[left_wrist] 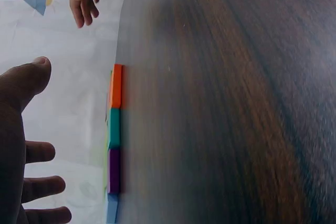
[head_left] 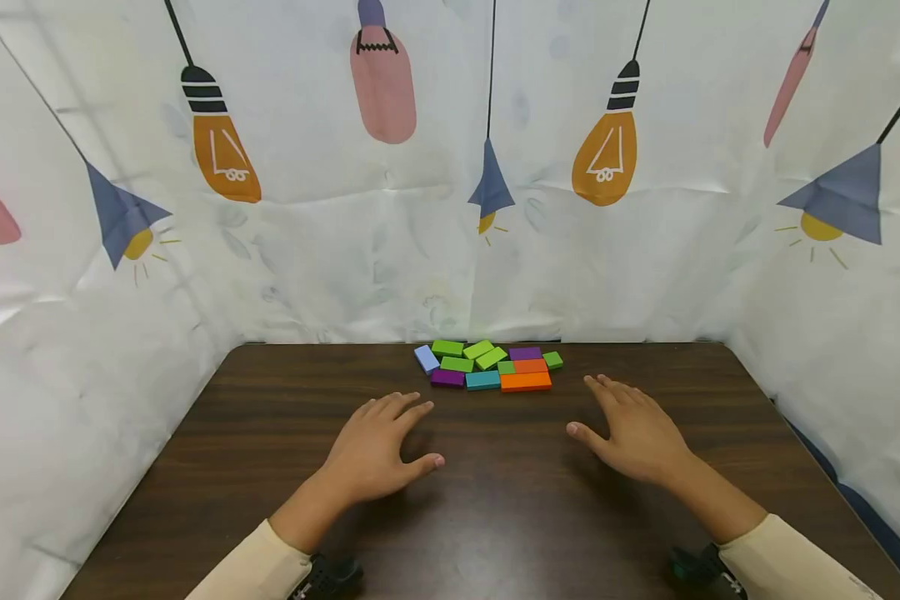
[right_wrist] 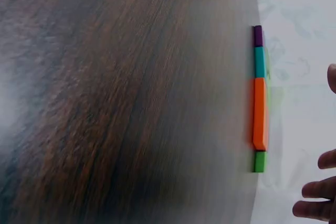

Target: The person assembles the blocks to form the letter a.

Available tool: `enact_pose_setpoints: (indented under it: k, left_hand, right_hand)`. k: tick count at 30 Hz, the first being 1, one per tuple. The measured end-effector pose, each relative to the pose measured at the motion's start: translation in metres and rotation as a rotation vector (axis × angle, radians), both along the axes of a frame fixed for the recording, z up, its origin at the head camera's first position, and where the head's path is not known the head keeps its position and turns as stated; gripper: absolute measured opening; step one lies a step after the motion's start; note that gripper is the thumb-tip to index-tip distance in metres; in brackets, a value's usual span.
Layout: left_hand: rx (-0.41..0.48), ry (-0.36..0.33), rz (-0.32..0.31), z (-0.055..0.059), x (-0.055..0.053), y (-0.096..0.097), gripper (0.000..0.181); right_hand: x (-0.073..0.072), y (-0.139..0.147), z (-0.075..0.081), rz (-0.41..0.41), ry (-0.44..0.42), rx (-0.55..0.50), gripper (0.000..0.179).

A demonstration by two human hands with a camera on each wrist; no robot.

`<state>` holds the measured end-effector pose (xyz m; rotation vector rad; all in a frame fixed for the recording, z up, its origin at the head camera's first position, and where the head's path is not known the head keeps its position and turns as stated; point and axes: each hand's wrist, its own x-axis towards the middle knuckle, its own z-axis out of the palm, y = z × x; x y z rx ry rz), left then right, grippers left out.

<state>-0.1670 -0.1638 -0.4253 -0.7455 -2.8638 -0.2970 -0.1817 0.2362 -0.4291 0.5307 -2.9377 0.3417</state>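
Near the table's far edge lies a cluster of flat coloured blocks. In its front row are a purple block (head_left: 447,378), a teal block (head_left: 483,381) and a long orange block (head_left: 526,382). Behind them sit several green blocks (head_left: 457,364), a second purple block (head_left: 525,354) and a light blue block (head_left: 426,359) at the left end. My left hand (head_left: 375,450) hovers in front of the cluster to the left, fingers spread and holding nothing. To the right, my right hand (head_left: 633,433) is likewise spread, holding nothing and apart from the blocks.
The dark wood-grain table (head_left: 495,517) reaches back to a white cloth curtain (head_left: 307,250) printed with lamps and bulbs, which also hangs along both sides. A dark wrist camera (head_left: 326,577) is worn below the left hand.
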Motion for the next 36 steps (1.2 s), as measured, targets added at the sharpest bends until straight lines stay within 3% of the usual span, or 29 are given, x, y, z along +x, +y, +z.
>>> enact_pose_setpoints:
  k: [13,25,36]
  left_hand:
    - [0.061,-0.034,-0.029,-0.017,-0.002,0.01,0.075]
    - [0.069,-0.078,-0.053,-0.024,-0.002,0.02,0.069]
    - [0.033,-0.137,-0.07,-0.027,-0.005,0.025,0.07]
  right_hand:
    - [-0.021,-0.019,-0.013,-0.025,-0.042,-0.047,0.085]
    - [-0.042,-0.04,-0.023,0.024,-0.105,-0.051,0.081]
    - [-0.054,-0.053,-0.028,0.04,-0.127,0.012,0.083]
